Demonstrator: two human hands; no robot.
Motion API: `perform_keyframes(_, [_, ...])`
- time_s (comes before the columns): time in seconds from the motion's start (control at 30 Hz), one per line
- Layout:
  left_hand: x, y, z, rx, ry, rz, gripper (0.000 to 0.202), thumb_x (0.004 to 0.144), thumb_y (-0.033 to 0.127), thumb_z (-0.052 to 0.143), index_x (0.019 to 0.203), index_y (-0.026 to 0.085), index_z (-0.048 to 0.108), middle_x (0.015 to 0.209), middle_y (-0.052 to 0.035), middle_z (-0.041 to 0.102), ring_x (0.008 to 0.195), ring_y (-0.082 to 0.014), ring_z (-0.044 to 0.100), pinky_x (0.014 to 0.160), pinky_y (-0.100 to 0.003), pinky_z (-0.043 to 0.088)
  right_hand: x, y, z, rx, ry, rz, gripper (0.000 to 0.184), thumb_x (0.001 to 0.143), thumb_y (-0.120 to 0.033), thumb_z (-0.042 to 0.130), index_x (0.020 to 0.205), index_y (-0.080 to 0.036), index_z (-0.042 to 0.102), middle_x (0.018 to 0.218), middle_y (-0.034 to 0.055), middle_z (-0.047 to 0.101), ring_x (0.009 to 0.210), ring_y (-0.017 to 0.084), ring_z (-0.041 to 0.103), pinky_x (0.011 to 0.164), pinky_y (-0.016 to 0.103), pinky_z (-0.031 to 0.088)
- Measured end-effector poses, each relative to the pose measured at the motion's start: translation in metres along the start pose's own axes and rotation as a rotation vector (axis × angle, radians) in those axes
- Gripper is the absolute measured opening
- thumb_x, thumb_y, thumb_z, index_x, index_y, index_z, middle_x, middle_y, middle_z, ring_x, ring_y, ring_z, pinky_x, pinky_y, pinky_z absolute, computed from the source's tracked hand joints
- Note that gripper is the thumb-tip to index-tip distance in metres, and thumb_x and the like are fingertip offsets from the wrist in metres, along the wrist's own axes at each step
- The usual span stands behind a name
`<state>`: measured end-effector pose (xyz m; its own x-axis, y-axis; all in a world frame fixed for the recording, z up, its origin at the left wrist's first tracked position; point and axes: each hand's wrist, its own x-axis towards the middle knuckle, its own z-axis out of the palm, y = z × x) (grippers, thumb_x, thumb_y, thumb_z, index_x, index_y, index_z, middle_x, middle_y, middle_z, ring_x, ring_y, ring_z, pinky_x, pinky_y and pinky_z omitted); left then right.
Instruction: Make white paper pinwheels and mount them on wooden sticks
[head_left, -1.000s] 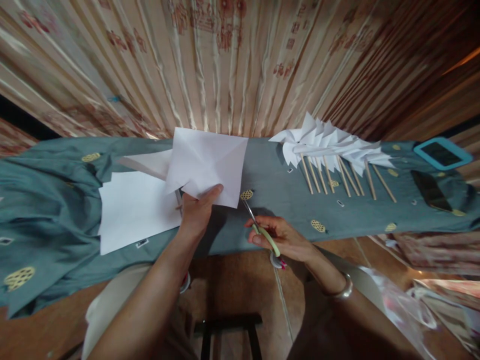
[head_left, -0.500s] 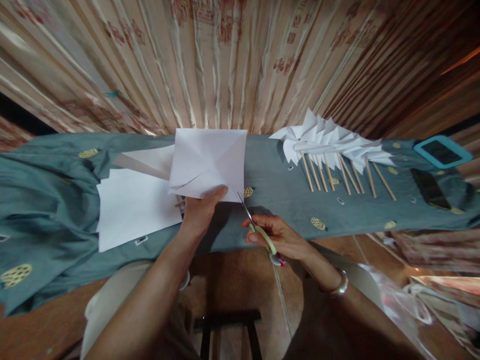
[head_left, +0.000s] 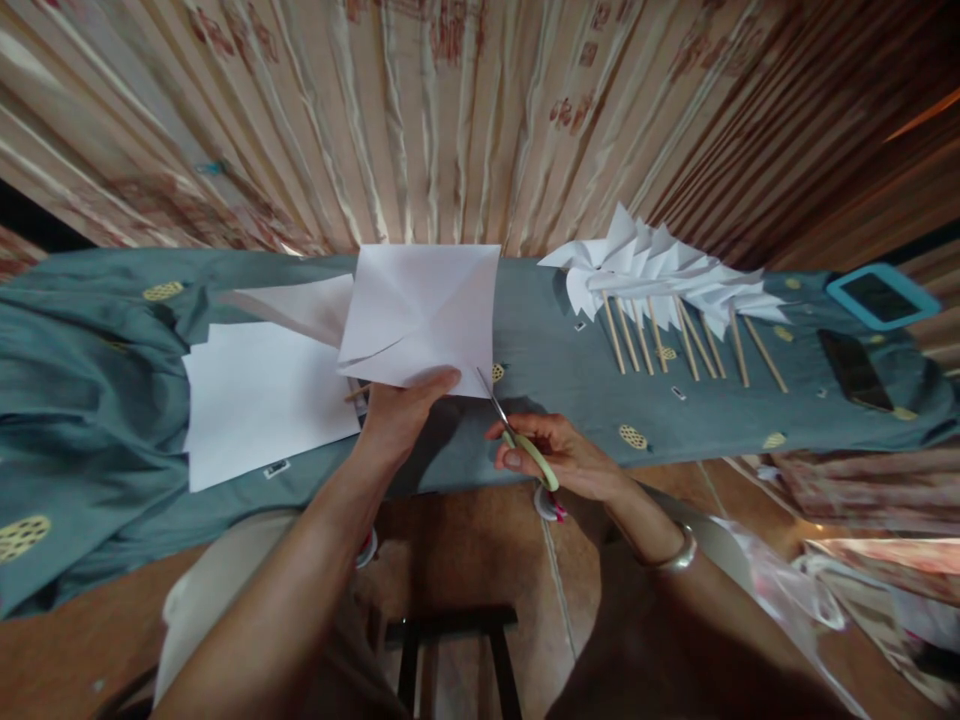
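My left hand (head_left: pixel 405 405) pinches the near edge of a square sheet of white paper (head_left: pixel 435 300), thumb on top. Diagonal creases cross the sheet, and a slit runs in from its near left corner. With my right hand (head_left: pixel 559 455) I grip a pair of scissors with light green handles (head_left: pixel 534 460). Their blades lie at the paper's near right corner; whether they are parted is hard to make out. Below and left of the held sheet is a stack of white paper (head_left: pixel 262 405), with a folded white piece (head_left: pixel 300 308) behind it.
Several white paper pinwheels on wooden sticks (head_left: pixel 667 280) lie at the right. Beyond them are a blue-framed tablet (head_left: pixel 883 297) and a dark phone (head_left: pixel 855 370). A green cloth (head_left: pixel 555 400) covers the table; a pleated curtain (head_left: pixel 450 130) hangs behind it.
The view has shifted slightly. Both hands keep their holds on the paper and scissors, and the blades stay at the near right corner.
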<state>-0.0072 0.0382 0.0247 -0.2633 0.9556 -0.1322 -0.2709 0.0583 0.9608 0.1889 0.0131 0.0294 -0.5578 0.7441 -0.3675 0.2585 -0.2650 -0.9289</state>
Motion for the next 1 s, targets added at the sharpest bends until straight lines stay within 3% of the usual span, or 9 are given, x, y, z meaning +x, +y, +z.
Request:
perform_keyframes(0.7, [-0.0018,-0.0004,0.0001,0.101,0.008,0.041,0.051,0.052,0.022,0.079,0.100,0.017,0.064,0.086,-0.0049,0.072,0.086,-0.0235,0.066,0.084,-0.036,0.053,0.0004,-0.0023,0.0012,-0.086,-0.004,-0.068,0.045,0.075,-0.054,0.071,0.097,-0.016,0.063,0.074,-0.0004,0.059,0.063,0.010,0.050,0.057,0.024,0.040])
perform_keyframes(0.87, [-0.0011,-0.0022,-0.0017,0.234,0.054,0.092,0.050,0.052,0.023,0.080,0.099,0.019,0.063,0.090,-0.0051,0.071,0.091,-0.0258,0.065,0.088,-0.037,0.051,0.0010,-0.0030,0.0022,-0.095,-0.001,-0.062,0.043,0.075,-0.053,0.071,0.097,-0.016,0.063,0.073,-0.0002,0.059,0.064,0.011,0.050,0.058,0.025,0.040])
perform_keyframes(1.0, [-0.0009,-0.0039,-0.0021,0.218,0.043,0.086,0.045,0.056,0.024,0.078,0.098,0.019,0.063,0.089,-0.0044,0.070,0.090,-0.0250,0.064,0.091,-0.040,0.050,0.0014,-0.0019,0.0025,-0.077,-0.006,-0.050,0.042,0.076,-0.052,0.071,0.097,-0.017,0.062,0.073,-0.0006,0.058,0.063,0.011,0.049,0.058,0.025,0.039])
